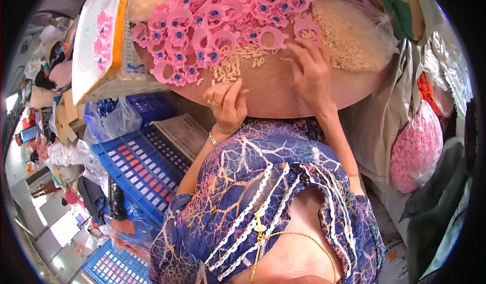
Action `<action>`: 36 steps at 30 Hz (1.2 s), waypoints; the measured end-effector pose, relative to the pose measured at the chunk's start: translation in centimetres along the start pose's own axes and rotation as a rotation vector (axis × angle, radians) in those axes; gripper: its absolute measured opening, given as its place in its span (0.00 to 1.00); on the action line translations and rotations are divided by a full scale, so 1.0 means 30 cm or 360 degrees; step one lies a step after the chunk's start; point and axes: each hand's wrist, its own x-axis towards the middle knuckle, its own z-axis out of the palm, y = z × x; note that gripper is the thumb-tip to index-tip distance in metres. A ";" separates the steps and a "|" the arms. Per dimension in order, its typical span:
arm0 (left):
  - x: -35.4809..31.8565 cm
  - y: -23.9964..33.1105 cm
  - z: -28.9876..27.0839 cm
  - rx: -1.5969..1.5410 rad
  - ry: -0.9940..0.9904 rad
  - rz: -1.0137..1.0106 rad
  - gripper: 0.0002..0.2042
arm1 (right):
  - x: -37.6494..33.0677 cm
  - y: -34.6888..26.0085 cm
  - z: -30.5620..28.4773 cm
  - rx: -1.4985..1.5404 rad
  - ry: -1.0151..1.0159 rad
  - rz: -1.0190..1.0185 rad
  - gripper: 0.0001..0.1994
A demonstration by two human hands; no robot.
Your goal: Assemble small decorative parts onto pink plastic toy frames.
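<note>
A round brown board lies in front of me, covered at the far side with several pink plastic rings that have small blue centres. A heap of small beige pieces sits at its right, with a scatter of them in the middle. My right hand rests flat on the board, fingertips touching a pink ring. My left hand is curled at the board's near edge, fingers pinched on what looks like a small beige piece; what it holds is too small to tell.
A white crate with an orange-edged flat panel stands left of the board. Blue crates and clear plastic bags lie lower left. A bag of pink parts and grey sacks crowd the right.
</note>
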 end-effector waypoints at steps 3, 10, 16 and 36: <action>0.032 0.013 -0.026 -0.0029 -0.0026 0.0058 0.14 | 0.049 0.007 0.029 -0.0135 -0.0157 0.0008 0.20; 0.067 -0.027 -0.039 -0.0175 -0.0122 0.0134 0.19 | 0.094 0.018 0.069 -0.0111 -0.0364 0.0045 0.22; 0.054 -0.034 -0.031 -0.0265 -0.0172 0.0094 0.19 | 0.093 0.033 0.056 0.0083 -0.0392 0.0239 0.18; -0.017 0.005 -0.037 -0.0050 -0.0457 -0.0173 0.30 | 0.110 0.065 -0.040 0.0185 -0.0750 -0.0279 0.22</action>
